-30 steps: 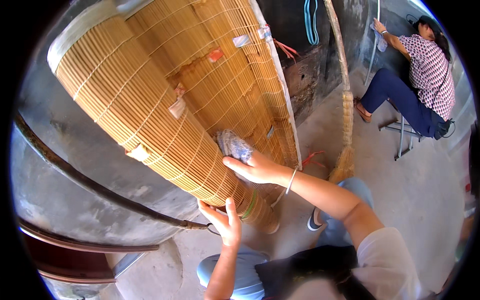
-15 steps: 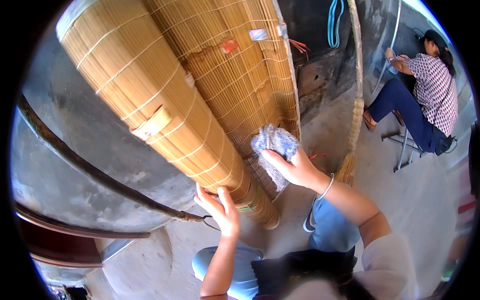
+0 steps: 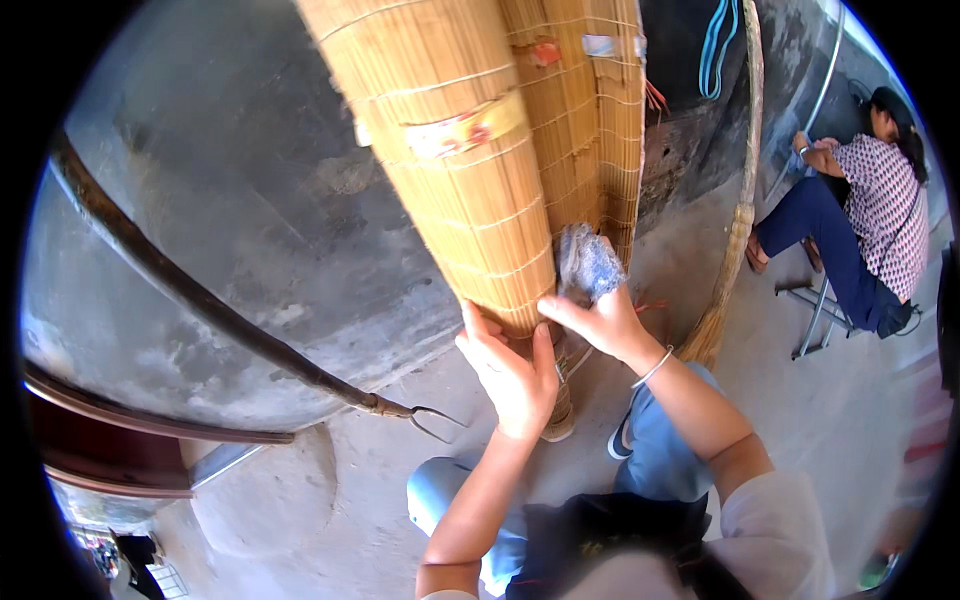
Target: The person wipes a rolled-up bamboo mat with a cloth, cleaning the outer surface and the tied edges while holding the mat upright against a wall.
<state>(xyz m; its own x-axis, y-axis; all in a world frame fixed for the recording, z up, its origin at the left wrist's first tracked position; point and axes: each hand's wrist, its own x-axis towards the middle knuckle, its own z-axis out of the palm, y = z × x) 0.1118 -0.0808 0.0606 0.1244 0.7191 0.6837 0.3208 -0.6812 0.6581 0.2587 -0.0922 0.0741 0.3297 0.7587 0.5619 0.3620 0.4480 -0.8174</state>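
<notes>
Remotely, I observe the left hand (image 3: 512,382) spread wide against the rolled slatted mat (image 3: 460,200); the right hand (image 3: 610,325) grips a blue-and-white cloth (image 3: 590,263).

Slatted mat (image 3: 475,220): thin wood-like slats, smooth, low sheen; bindings (image 3: 440,87) of thin cord. Patch (image 3: 466,126): glossy film-like material. Cloth (image 3: 590,265): coarse textile, matt. Fork handle (image 3: 205,295): dark wood, satin; tines (image 3: 432,424): metal. Broom head (image 3: 715,325): rough straw. Wall (image 3: 260,200): matt, mottled. Floor (image 3: 370,500): matt, concrete-like. Stool legs (image 3: 818,325): shiny metal.
</notes>
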